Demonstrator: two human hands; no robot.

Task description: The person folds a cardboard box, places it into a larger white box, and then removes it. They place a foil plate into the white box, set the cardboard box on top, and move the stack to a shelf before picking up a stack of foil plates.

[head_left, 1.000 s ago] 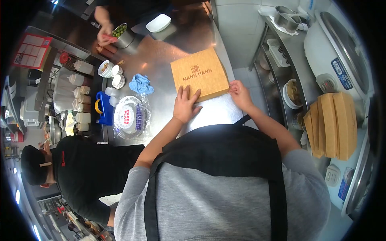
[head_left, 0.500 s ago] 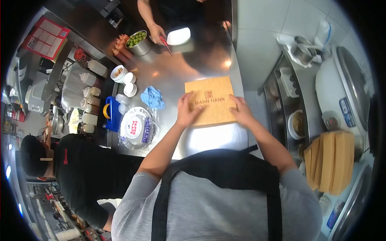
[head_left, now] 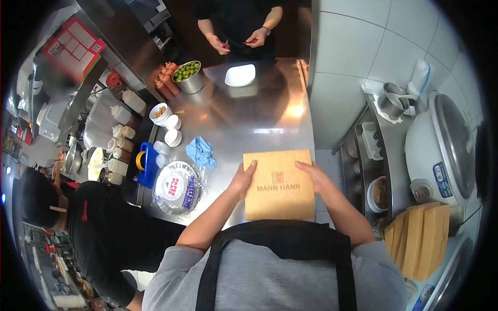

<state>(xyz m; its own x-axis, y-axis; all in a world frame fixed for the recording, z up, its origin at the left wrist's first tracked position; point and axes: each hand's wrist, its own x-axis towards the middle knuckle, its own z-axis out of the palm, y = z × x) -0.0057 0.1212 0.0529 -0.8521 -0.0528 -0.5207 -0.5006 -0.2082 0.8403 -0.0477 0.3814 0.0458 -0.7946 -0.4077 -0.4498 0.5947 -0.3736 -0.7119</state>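
Note:
A brown cardboard box (head_left: 279,202) printed "MANN HANN" is held flat near my body, over the front of the steel counter. My left hand (head_left: 243,179) grips its left side, thumb on the top face. On the opposite side, my right hand (head_left: 317,177) has its thumb over the upper right corner. The fingers of both hands are mostly hidden by the box. To its left lie a crumpled blue cloth (head_left: 201,152) and a wrapped pack of paper plates (head_left: 176,189).
The steel counter (head_left: 228,124) bears a white dish (head_left: 240,75), a pot of green limes (head_left: 188,78), sauce bottles (head_left: 167,83) and white cups (head_left: 173,137). A co-worker (head_left: 236,31) stands across it; another (head_left: 104,228) bends at left. Folded brown boxes (head_left: 417,238) are stacked at right.
Both my hands have drawn the box back toward my body, and it now sits straighter. The co-worker's hand has left the counter by the white dish; both their hands are now before their chest.

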